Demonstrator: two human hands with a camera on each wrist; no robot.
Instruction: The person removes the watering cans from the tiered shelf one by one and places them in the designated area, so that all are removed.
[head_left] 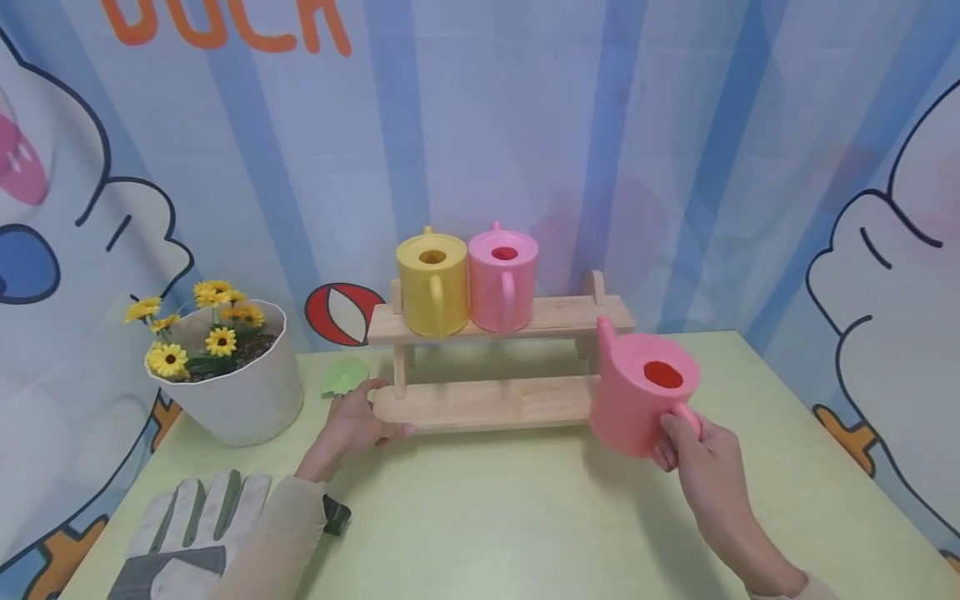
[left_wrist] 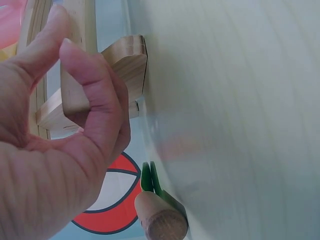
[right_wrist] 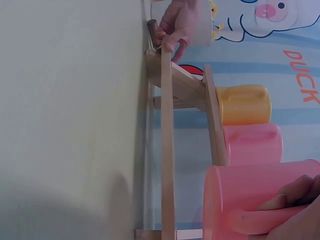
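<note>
A small two-tier wooden shelf (head_left: 487, 404) stands on the table. My left hand (head_left: 356, 427) grips the left end of its lower board, thumb at the front edge; in the left wrist view the fingers curl round the board end (left_wrist: 75, 102). By its handle, my right hand (head_left: 708, 467) holds a pink watering can (head_left: 626, 404), raised in front of the lower board's right end with its spout toward the back. On the upper board sit a yellow watering can (head_left: 420, 287) and another pink watering can (head_left: 486, 287), side by side, handles facing me.
Left of the shelf is a white pot (head_left: 251, 396) with yellow flowers (head_left: 221, 342). A green garden tool (head_left: 347, 375) with a wooden handle (left_wrist: 167, 225) lies behind my left hand. Grey-white work gloves (head_left: 195, 525) lie at front left, beside my sleeve. A printed curtain (head_left: 510, 125) hangs behind.
</note>
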